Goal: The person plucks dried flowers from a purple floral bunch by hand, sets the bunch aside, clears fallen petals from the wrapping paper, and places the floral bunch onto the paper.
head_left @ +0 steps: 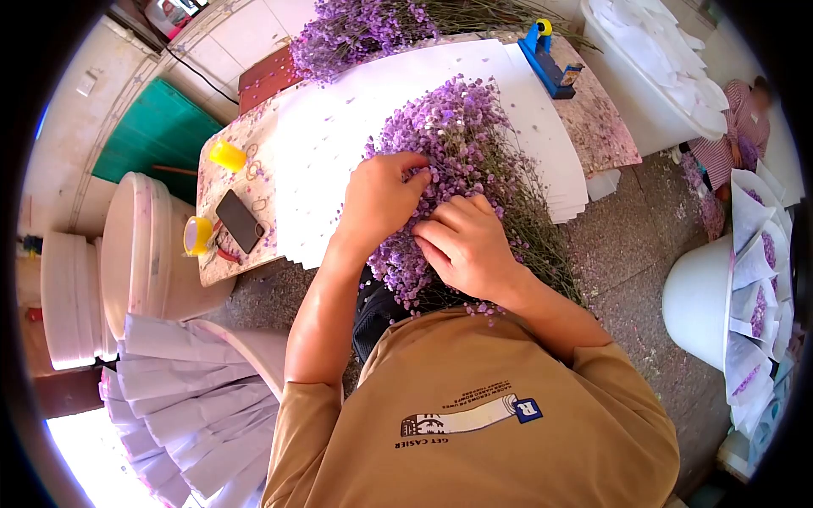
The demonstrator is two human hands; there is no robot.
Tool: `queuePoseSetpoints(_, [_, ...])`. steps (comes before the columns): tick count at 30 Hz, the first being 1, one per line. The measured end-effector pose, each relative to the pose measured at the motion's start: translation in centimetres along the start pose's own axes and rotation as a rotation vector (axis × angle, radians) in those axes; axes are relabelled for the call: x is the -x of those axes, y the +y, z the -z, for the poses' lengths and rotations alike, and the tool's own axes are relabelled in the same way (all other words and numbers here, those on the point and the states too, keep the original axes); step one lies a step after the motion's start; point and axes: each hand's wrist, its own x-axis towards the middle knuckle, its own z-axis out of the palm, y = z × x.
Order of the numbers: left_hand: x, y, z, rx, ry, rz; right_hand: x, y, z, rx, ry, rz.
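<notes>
Head view: bench (605, 127) with flowers, paper and small supplies. Principal item: one purple flower bunch (449, 118), lying over the right part of the white paper sheets (309, 161) and reaching past their near edge toward the wearer; blossoms mostly to the left, thin green stems to the right. Left hand (385, 195): upon the blossoms, thumb and forefinger bent toward each other (whether a sprig is caught between them, cannot tell). Right hand (468, 244): just beside it, nearer and to the right, fingers curled among the flower heads; their grip is likewise hidden.

Far edge: second purple bunch (360, 38), stems running right. Far right corner: blue tape dispenser (546, 63), one, bearing a yellow roll. Left end: yellow tape rolls (227, 156), two, one far and one near; dark phone (240, 221), one, lying between the near roll and the paper; red-handled tool (227, 254), one, partly hidden.

Floor, left: pale tubs (135, 254) and folded paper wraps (190, 398). Floor, right: white tub (699, 292) with paper-wrapped flowers (758, 305); beyond, a seated person (737, 127) in a striped garment.
</notes>
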Motion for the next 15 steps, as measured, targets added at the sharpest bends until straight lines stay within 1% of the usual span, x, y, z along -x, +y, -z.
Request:
queuePoseSetpoints(1, [0.0,0.1,0.0,-0.054,-0.044,0.04,0.0,0.0,-0.1,-0.004,0.002,0.005])
queuePoseSetpoints(5, [0.3,-0.2,0.1,-0.051,-0.022,0.0,0.0,0.0,-0.1,-0.004,0.004,0.012])
queuePoseSetpoints(7, [0.8,-0.7,0.3,0.071,0.08,-0.064,0.0,0.0,0.2,-0.002,0.002,0.012])
queuePoseSetpoints(8, [1.2,-1.0,0.5,0.071,0.079,-0.064,-0.1,0.1,0.4,-0.001,-0.001,0.013])
queuePoseSetpoints(10, [2.2,-1.8,1.2,0.344,0.172,-0.1,-0.2,0.2,0.7,-0.004,0.002,0.01])
queuePoseSetpoints(11, [2.9,-1.7,2.2,0.502,0.118,0.034,-0.2,0.2,0.9,-0.006,0.005,0.006])
queuePoseSetpoints(13, [4.2,-2.4,3.6,1.13,0.015,0.159,-0.2,0.4,1.2,-0.01,-0.002,0.007])
queuePoseSetpoints(14, [4.8,-2.3,4.3,1.139,0.01,0.145,-0.2,0.4,1.4,-0.014,-0.004,0.013])
queuePoseSetpoints(15, [5.4,-3.0,4.6,1.275,-0.007,0.123,-0.2,0.4,1.6,-0.017,-0.008,0.016])
